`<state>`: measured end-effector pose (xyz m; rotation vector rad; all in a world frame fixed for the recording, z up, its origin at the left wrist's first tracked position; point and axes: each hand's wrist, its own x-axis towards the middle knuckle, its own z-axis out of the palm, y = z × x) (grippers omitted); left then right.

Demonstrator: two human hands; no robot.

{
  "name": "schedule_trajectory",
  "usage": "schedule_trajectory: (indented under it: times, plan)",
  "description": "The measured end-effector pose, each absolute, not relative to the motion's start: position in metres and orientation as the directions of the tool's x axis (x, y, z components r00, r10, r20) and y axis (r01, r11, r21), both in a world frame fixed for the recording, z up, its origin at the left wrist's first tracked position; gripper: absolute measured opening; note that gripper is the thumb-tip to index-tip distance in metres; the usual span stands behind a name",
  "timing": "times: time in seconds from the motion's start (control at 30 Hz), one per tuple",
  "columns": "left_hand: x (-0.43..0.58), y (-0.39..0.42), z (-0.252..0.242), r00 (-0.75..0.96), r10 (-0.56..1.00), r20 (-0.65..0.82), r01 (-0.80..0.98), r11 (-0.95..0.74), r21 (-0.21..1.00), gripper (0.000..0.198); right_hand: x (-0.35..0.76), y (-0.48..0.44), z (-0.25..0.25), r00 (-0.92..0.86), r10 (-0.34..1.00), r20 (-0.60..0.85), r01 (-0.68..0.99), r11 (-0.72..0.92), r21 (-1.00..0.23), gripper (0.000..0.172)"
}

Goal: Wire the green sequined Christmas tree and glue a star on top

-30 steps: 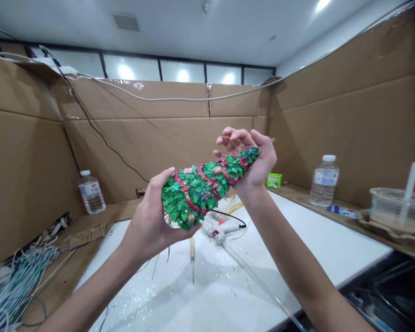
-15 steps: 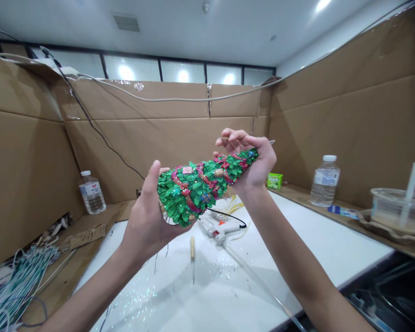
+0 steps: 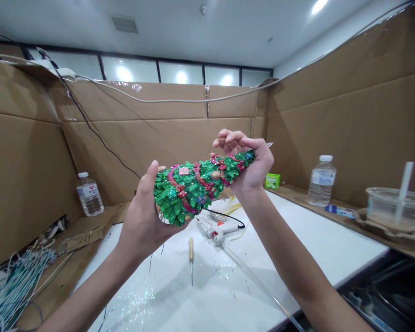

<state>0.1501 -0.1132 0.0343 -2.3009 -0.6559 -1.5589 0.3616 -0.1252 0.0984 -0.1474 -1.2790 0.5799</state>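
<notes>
A small glittery green Christmas tree (image 3: 200, 184) with red garlands, baubles and a pink square lies tilted on its side between my hands, above the table. My left hand (image 3: 147, 207) cups its wide base, thumb up along the near edge. Around the narrow top, my right hand (image 3: 251, 159) is closed, its other fingers curled behind the tree. A pale pointed tip sticks out past that hand. Below on the table rest a white glue gun (image 3: 219, 230) with a long clear glue stick (image 3: 256, 276) and a wooden-handled awl (image 3: 191, 253).
Glitter is scattered over the white table (image 3: 152, 299). Green and white wires (image 3: 17, 281) are heaped at the left. Water bottles stand on the left (image 3: 90, 196) and right (image 3: 322, 182). A lidded cup with a straw (image 3: 394, 210) is at the far right, with cardboard walls (image 3: 166, 133) around.
The view has shifted slightly, so everything sits a little further left. Both hands keep their hold on the tree, which has hardly moved.
</notes>
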Motion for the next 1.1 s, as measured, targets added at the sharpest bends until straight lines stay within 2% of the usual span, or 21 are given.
schedule_trajectory:
  times: [0.2,0.43,0.73,0.83,1.0,1.1]
  plan:
    - [0.149,-0.109,0.034,0.306,0.206,0.929,0.485,-0.874,0.034,0.119,0.358,-0.129,0.099,0.153,0.497,0.854,-0.402,0.821,-0.406,0.023]
    - [0.151,-0.111,0.036,0.327,0.283,0.902,0.453,-0.884,0.113,0.112,0.357,-0.133,0.100,0.155,0.496,0.854,-0.352,0.836,-0.421,0.023]
    - [0.150,-0.108,0.035,0.329,0.293,0.898,0.453,-0.883,0.123,0.112,0.356,-0.131,0.100,0.156,0.463,0.872,-0.373,0.845,-0.382,0.026]
    - [0.148,-0.108,0.035,0.349,0.344,0.872,0.438,-0.882,0.173,0.113,0.355,-0.133,0.100,0.150,0.449,0.881,-0.378,0.849,-0.369,0.026]
    - [0.146,-0.106,0.034,0.403,0.473,0.784,0.372,-0.867,0.332,0.116,0.354,-0.139,0.101,0.143,0.426,0.893,-0.334,0.871,-0.362,0.025]
    - [0.146,-0.105,0.033,0.403,0.491,0.772,0.361,-0.861,0.359,0.117,0.354,-0.141,0.100,0.135,0.413,0.901,-0.328,0.877,-0.352,0.023]
